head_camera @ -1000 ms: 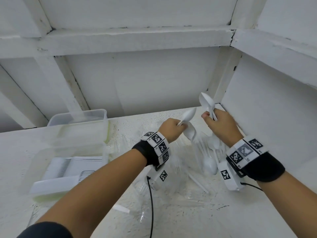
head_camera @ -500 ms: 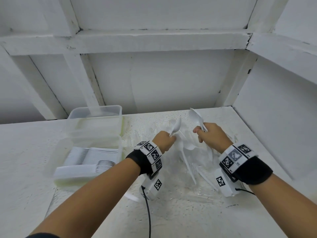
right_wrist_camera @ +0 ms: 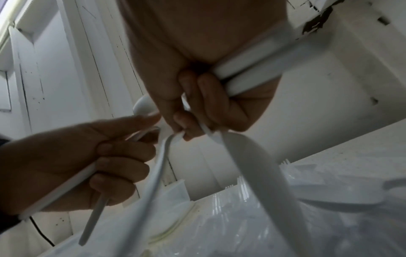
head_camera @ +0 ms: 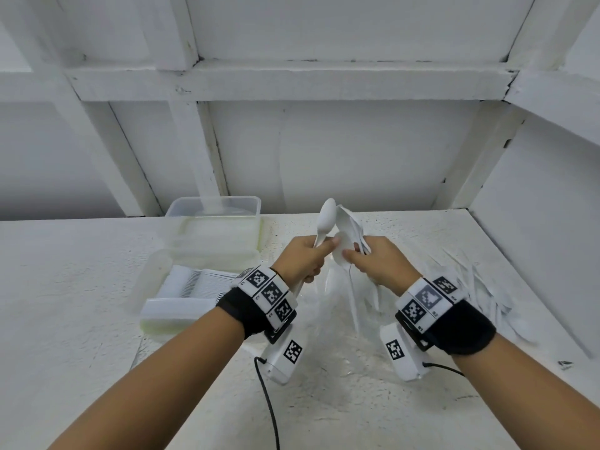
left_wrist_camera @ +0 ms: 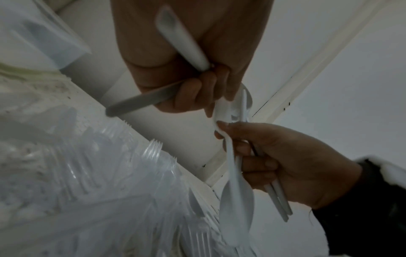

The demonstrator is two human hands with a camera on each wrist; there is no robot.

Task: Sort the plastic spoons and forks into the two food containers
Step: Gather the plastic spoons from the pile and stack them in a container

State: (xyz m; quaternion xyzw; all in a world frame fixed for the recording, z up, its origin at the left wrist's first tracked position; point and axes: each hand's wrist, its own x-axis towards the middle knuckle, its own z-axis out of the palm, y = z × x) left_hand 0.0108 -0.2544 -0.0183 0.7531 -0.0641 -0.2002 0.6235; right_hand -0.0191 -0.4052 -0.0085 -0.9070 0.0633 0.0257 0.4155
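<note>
My left hand point(head_camera: 319, 251) grips white plastic spoons point(head_camera: 326, 219), one bowl pointing up. Right beside it, my right hand point(head_camera: 354, 254) holds a bundle of several white spoons point(head_camera: 349, 227). The two hands meet above the table. In the left wrist view one spoon point(left_wrist_camera: 237, 205) hangs bowl down between the fingers of both hands. The near food container point(head_camera: 156, 315) holds stacked white cutlery. The far container point(head_camera: 212, 206) stands behind it, its contents unclear.
A heap of clear plastic forks point(head_camera: 328, 323) in wrapping lies under the hands. More white cutlery point(head_camera: 470, 287) is scattered at the right by the side wall point(head_camera: 535, 238). A black cable point(head_camera: 269, 404) runs down from the left wrist.
Both hands have come together from a gap apart, so their spoons now touch. The view has swung, so the containers sit more toward the middle.
</note>
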